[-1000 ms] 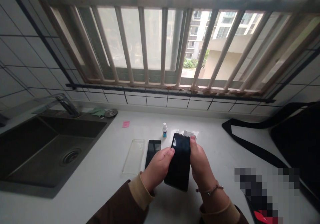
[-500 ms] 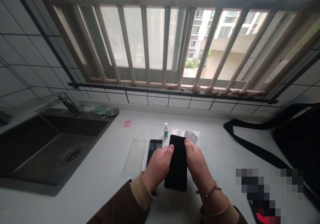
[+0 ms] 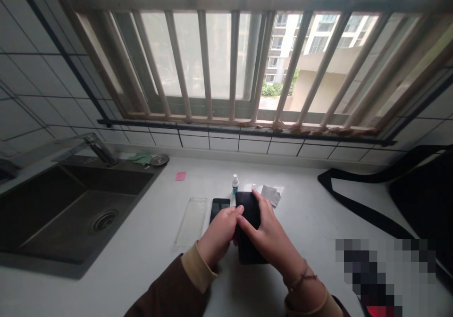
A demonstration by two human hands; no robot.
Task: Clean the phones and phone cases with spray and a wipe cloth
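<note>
A black phone [image 3: 250,207] is held between my two hands over the counter. My left hand [image 3: 221,232] grips its left edge, thumb on top and the other fingers mostly hidden. Across the face lies the thumb of my right hand [image 3: 271,229], its tip close to my left thumb, while its fingers wrap the far right side. Partly covered by my left hand, a second dark phone [image 3: 220,205] rests on the counter. To its left lies a clear phone case [image 3: 192,220]. A small white-capped bottle [image 3: 235,183] stands just beyond the held phone.
Silvery wrappers [image 3: 272,195] lie behind my right hand. A pink sticky note [image 3: 180,176] is on the white counter [image 3: 155,260]. The sink [image 3: 67,213] is at left, a black bag with a strap [image 3: 357,206] at right. Window bars rise behind.
My right hand has shifted over the phone, its thumb moving from the right edge across the face toward the left edge. The phone has turned slightly in my hands.
</note>
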